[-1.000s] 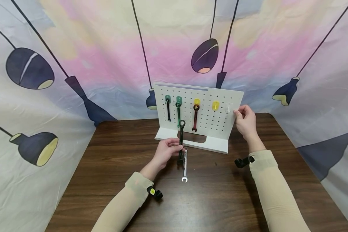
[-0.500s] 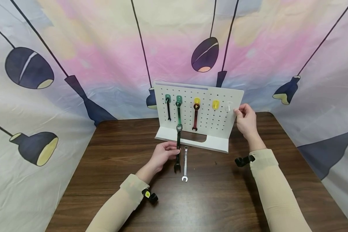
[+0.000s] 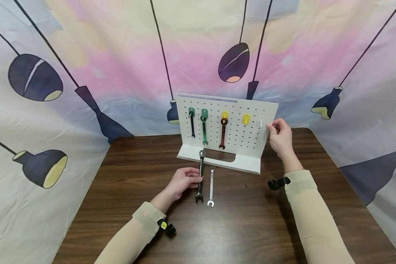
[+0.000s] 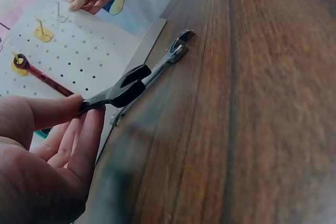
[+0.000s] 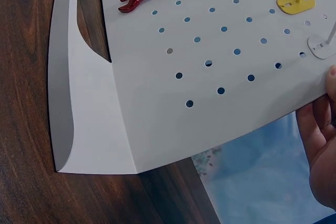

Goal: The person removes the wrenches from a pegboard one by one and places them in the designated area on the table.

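Note:
My left hand [image 3: 182, 181] pinches a black combination wrench [image 3: 200, 190] between thumb and fingers. The wrench's ring end points toward the pegboard and its forked end toward me; in the left wrist view that forked end [image 4: 125, 92] sticks out past the fingertips. Just right of it, a silver combination wrench [image 3: 211, 187] lies on the table. With thumb and fingers, my right hand [image 3: 279, 138] grips the right edge of the white pegboard [image 3: 235, 137]. A dark wrench [image 3: 193, 126], a green wrench [image 3: 204, 132] and a red wrench [image 3: 223, 136] hang from its hooks.
A yellow hook [image 3: 245, 119] and a clear hook [image 3: 261, 122] on the board's right side bear nothing. The pegboard's base [image 3: 247, 164] stands on the brown wooden table [image 3: 128, 165]. Behind it hangs a cloth [image 3: 118, 73] printed with lamps.
My left hand has drawn back toward me and slightly left with the black wrench, away from the board and the silver wrench. The right hand stays on the board's edge.

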